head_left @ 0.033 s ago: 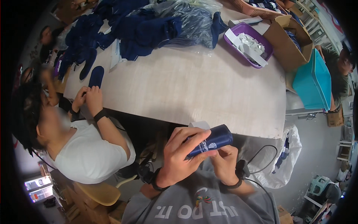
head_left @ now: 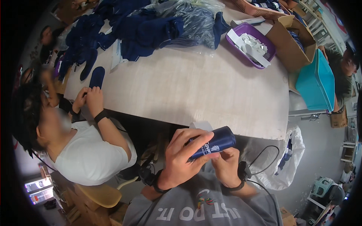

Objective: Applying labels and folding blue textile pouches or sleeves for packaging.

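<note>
Because both hands share the grip, the roll (head_left: 225,137) sits steady in mid-air by the near edge of the table (head_left: 196,86), just in front of the chest. Left hand (head_left: 184,150): fingers curled over its left part, thumb underneath, clamped on. Right hand (head_left: 227,166): looks like a thumb-and-finger pinch at the near right side; fingertips partly hidden, so can't swear to it. White print faces up, probably to be readable. Far right, the tray (head_left: 241,54) corrals white scraps, presumably so they don't scatter; carton (head_left: 286,52) right beside it.

Count: one navy roll held, one purple tray, one teal bin (head_left: 316,84) right of the carton. Co-worker (head_left: 96,150) on the left: two hands, one flat navy piece (head_left: 98,75). Far-left cloth (head_left: 151,34) is heaped, pieces uncountable.
</note>
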The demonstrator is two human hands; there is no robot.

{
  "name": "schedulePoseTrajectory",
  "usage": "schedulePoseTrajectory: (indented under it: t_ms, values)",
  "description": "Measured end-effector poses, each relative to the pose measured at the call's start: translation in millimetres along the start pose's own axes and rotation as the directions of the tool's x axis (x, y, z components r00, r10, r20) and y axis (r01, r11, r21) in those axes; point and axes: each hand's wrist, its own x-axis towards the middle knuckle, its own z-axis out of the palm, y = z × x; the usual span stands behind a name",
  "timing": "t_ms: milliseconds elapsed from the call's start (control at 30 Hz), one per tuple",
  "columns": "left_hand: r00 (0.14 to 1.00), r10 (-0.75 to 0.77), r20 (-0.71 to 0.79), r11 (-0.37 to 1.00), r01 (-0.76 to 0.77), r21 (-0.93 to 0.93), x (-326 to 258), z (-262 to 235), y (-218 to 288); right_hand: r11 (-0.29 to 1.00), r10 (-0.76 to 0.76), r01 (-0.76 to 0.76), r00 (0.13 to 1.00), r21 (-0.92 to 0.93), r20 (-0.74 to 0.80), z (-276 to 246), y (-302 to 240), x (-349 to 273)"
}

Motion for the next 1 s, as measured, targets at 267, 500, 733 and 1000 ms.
schedulePoseTrajectory:
  t_ms: [267, 500, 733, 1000]
  values:
    - [0.989, -0.126, 0.079, 0.982, 0.135, -0.133, -19.0, -4.8, 3.8, 0.990, 0.052, -0.077, 0.977, 0.117, 0.205, -5.0, -19.4, 16.9]
    - [0.942, -0.223, 0.250, 0.921, 0.287, -0.264, -23.5, -10.0, -5.6, 0.837, -0.006, 0.287, 0.857, -0.467, 0.515, -21.1, -54.9, 44.0]
    - [0.946, -0.154, 0.284, 0.922, 0.241, -0.304, -23.8, -9.5, -17.0, 0.708, 0.101, 0.337, 0.821, -0.620, 0.562, -10.4, -79.1, 52.1]
    - [0.948, -0.184, 0.261, 0.885, 0.275, -0.375, -30.0, -12.1, -25.0, 0.699, 0.323, 0.205, 0.765, -0.686, 0.558, -9.3, -84.5, 58.9]
